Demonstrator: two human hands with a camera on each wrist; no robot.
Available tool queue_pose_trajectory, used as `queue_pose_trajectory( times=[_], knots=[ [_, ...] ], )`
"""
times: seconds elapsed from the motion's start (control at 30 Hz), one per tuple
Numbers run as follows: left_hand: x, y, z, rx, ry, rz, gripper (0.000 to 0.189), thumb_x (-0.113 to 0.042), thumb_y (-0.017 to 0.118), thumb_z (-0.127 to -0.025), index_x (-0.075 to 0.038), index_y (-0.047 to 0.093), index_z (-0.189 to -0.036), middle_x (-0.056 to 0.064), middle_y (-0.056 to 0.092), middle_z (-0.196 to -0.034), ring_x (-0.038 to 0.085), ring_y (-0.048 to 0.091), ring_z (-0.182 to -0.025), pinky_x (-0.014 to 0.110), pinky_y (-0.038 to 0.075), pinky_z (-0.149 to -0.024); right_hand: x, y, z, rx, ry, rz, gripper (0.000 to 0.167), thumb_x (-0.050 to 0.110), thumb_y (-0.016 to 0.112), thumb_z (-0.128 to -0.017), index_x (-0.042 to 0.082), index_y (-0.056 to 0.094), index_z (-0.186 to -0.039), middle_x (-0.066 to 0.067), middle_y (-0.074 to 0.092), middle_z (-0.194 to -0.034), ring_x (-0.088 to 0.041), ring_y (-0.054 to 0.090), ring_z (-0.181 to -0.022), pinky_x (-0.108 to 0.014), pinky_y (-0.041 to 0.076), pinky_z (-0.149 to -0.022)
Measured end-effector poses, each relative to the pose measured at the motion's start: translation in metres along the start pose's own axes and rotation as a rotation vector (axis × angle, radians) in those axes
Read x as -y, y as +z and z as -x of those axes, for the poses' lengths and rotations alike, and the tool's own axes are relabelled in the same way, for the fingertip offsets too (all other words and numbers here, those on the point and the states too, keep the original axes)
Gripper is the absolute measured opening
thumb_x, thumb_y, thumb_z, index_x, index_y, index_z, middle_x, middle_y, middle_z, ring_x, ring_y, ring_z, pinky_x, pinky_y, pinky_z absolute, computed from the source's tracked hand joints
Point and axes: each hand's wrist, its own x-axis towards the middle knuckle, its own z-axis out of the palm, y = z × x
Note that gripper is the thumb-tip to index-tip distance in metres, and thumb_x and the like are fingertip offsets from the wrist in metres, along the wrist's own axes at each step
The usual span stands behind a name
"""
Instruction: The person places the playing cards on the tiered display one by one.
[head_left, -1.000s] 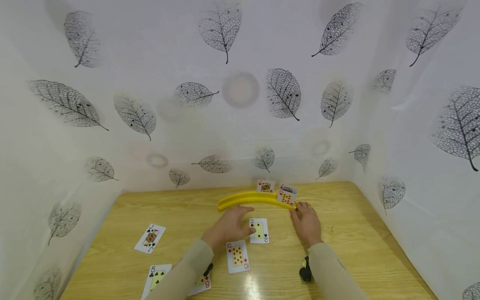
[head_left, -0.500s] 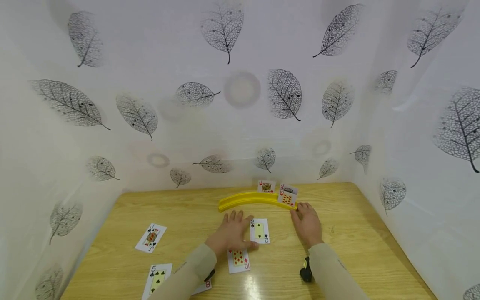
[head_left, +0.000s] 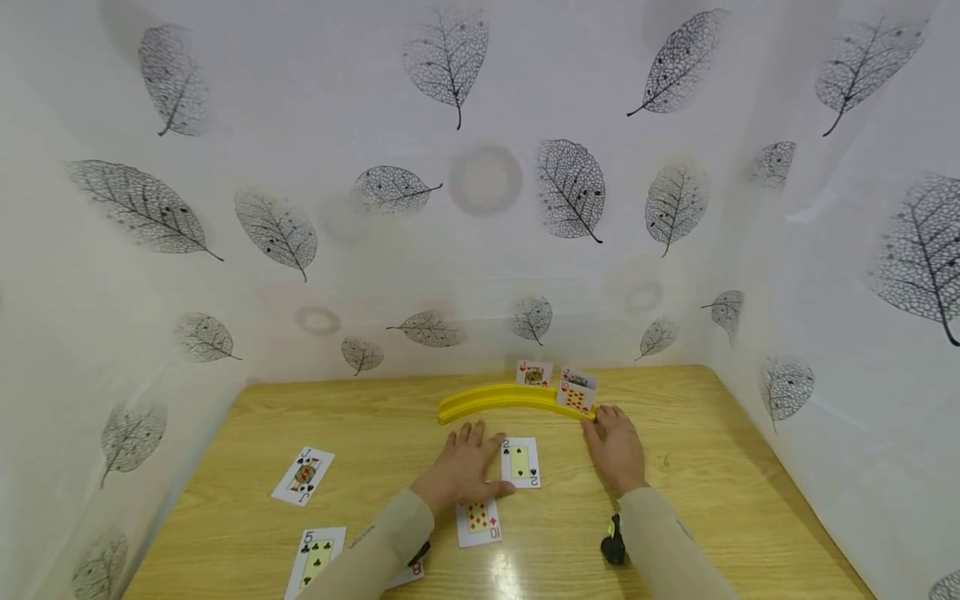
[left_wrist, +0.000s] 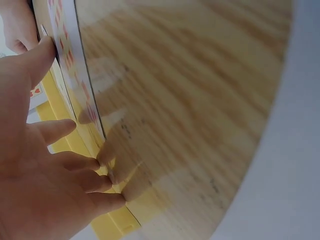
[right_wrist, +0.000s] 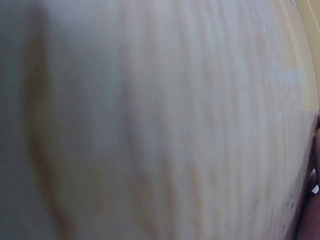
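Resting on the table [head_left: 420, 400] with fingers spread apart, the left hand [head_left: 465, 467] isn't gripping anything. The black 2 card [head_left: 522, 462] lies just right of its thumb and index finger, and the 10 of diamonds [head_left: 480, 527] pokes out from under that thumb. The yellow card holder [head_left: 495, 397] curves ahead of those fingertips. The right hand [head_left: 617, 454] touches its right end, but can't tell if those fingers are pinching it. The 10 of hearts [head_left: 576, 397] stands just left of them.
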Motion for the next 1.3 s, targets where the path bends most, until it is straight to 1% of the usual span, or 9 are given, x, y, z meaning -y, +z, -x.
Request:
queue_pose_trajectory(
  times=[0.2, 0.37, 0.43, 0.67, 1.03, 1.2, 1.3],
  knots=[
    [-0.0012, 0.0002, -0.0009, 0.007, -0.012, -0.001, 0.092, -0.071, 0.066, -0.092, -0.021, 0.038, -0.164, 0.028, 0.024, -0.172, 0.049, 0.024, -0.159, 0.065, 0.024, -0.129, -0.0015, 0.0001, 0.0005, 0.013, 0.008, 0.001, 0.057, 0.032, 0.053, -0.111, -0.009, 0.050, -0.150, -0.028, 0.049, -0.158, -0.049, 0.036, -0.153, -0.062, 0.028, -0.128],
    [-0.0003, 0.0000, -0.0029, 0.012, -0.024, 0.002, 0.087, -0.068, 0.062, -0.096, -0.020, 0.038, -0.164, 0.026, 0.025, -0.172, 0.048, 0.025, -0.159, 0.064, 0.025, -0.129, -0.0018, 0.0004, 0.0001, 0.015, 0.012, -0.003, 0.057, 0.032, 0.053, -0.111, -0.009, 0.050, -0.150, -0.028, 0.049, -0.158, -0.048, 0.035, -0.154, -0.062, 0.028, -0.128],
    [-0.0003, -0.0009, -0.0035, 0.010, -0.030, 0.001, 0.085, -0.066, 0.063, -0.096, -0.020, 0.039, -0.164, 0.025, 0.026, -0.172, 0.048, 0.027, -0.158, 0.064, 0.027, -0.128, -0.0017, 0.0004, -0.0003, 0.014, 0.010, -0.006, 0.056, 0.032, 0.053, -0.111, -0.009, 0.050, -0.150, -0.028, 0.049, -0.158, -0.048, 0.035, -0.154, -0.062, 0.028, -0.128],
    [-0.0021, -0.0032, -0.0025, 0.012, -0.043, 0.007, 0.085, -0.064, 0.067, -0.095, -0.021, 0.041, -0.163, 0.024, 0.026, -0.172, 0.047, 0.027, -0.158, 0.064, 0.027, -0.128, -0.0002, -0.0004, -0.0007, 0.025, 0.021, -0.002, 0.056, 0.032, 0.053, -0.111, -0.008, 0.050, -0.150, -0.028, 0.048, -0.159, -0.047, 0.034, -0.154, -0.061, 0.027, -0.129],
    [-0.0050, -0.0055, -0.0016, 0.003, -0.048, 0.024, 0.087, -0.063, 0.071, -0.092, -0.018, 0.043, -0.161, 0.025, 0.028, -0.171, 0.049, 0.028, -0.158, 0.064, 0.028, -0.128, 0.0004, -0.0008, 0.0001, 0.006, 0.013, 0.001, 0.056, 0.031, 0.055, -0.110, -0.009, 0.051, -0.149, -0.028, 0.049, -0.157, -0.048, 0.036, -0.153, -0.062, 0.029, -0.127],
    [-0.0042, -0.0051, -0.0028, -0.013, -0.038, 0.028, 0.087, -0.062, 0.074, -0.090, -0.017, 0.045, -0.159, 0.026, 0.031, -0.170, 0.049, 0.031, -0.156, 0.065, 0.030, -0.126, -0.0009, 0.0012, 0.0001, -0.012, -0.004, 0.004, 0.057, 0.031, 0.055, -0.110, -0.011, 0.051, -0.148, -0.030, 0.051, -0.156, -0.050, 0.037, -0.152, -0.064, 0.030, -0.126],
    [-0.0040, -0.0052, -0.0029, -0.037, -0.022, 0.058, 0.087, -0.058, 0.078, -0.089, -0.014, 0.046, -0.157, 0.025, 0.034, -0.168, 0.046, 0.033, -0.156, 0.065, 0.031, -0.126, -0.0022, 0.0019, -0.0003, -0.008, -0.008, 0.011, 0.057, 0.031, 0.055, -0.110, -0.011, 0.051, -0.148, -0.029, 0.051, -0.156, -0.050, 0.037, -0.152, -0.064, 0.030, -0.126]
  ],
)
